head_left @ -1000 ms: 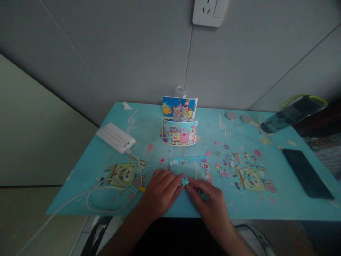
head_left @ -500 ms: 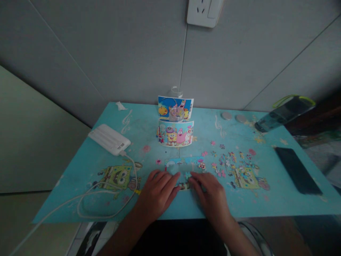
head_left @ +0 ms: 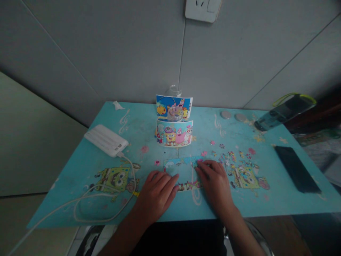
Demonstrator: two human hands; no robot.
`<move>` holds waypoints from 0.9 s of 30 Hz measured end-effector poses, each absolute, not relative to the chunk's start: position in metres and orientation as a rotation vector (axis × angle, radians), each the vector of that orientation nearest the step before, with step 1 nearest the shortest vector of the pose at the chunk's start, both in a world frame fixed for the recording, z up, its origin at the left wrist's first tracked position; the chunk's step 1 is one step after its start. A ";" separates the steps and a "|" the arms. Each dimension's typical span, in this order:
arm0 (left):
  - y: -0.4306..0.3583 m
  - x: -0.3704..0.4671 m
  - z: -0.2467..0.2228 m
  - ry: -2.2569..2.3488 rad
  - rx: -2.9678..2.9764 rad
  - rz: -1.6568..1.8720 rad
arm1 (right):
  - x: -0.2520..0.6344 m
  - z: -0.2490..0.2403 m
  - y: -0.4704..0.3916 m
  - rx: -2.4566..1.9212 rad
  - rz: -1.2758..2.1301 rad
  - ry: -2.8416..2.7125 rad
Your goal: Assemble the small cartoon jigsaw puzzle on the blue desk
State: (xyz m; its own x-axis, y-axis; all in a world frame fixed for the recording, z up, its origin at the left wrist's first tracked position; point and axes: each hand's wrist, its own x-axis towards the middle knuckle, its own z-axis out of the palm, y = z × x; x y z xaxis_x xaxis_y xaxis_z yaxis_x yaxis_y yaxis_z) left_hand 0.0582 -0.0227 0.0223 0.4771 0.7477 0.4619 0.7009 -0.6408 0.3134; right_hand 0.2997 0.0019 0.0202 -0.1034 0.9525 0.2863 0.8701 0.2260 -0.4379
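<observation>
A partly assembled puzzle frame (head_left: 183, 160) lies flat on the table, its top edge light blue and its bottom edge multicoloured. My left hand (head_left: 159, 188) rests over its left side with the fingers spread, holding nothing. At the right side of the frame is my right hand (head_left: 214, 177), thumb and index finger brought together on something at the upper right corner; the piece there is too small and covered to make out. Loose puzzle pieces (head_left: 231, 156) are scattered to the right. Behind the frame stands a curved picture card (head_left: 174, 134) showing cartoon figures.
A white power bank (head_left: 106, 139) with a cable is at the left. A clear cup (head_left: 175, 113) and a blue card stand at the back. Two round lids (head_left: 226, 115), a dark bottle (head_left: 283, 112) and a black phone (head_left: 297, 169) are on the right.
My right hand has moved up and right, from the middle of the frame to its upper right corner. The light blue piece by its fingertips no longer shows. My left hand has hardly moved.
</observation>
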 end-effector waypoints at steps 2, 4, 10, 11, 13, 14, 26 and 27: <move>-0.022 0.058 0.022 1.289 2.628 0.880 | 0.301 0.020 0.002 -1.668 0.207 -1.995; -0.022 0.058 0.022 1.280 2.626 0.884 | 0.303 0.021 0.001 -1.670 0.205 -1.986; -0.021 0.059 0.022 1.273 2.620 0.896 | 0.305 0.019 -0.003 -1.647 0.206 -1.965; -0.021 0.059 0.023 1.272 2.620 0.896 | 0.305 0.018 -0.003 -1.643 0.201 -1.968; -0.021 0.059 0.023 1.279 2.620 0.893 | 0.305 0.017 -0.003 -1.635 0.195 -1.975; -0.021 0.059 0.023 1.281 2.621 0.893 | 0.304 0.017 -0.003 -1.632 0.196 -1.976; -0.022 0.058 0.021 1.256 2.612 0.915 | 0.305 0.020 -0.006 -1.692 0.192 -1.908; -0.022 0.058 0.021 1.255 2.612 0.908 | 0.304 0.020 -0.006 -1.689 0.196 -1.920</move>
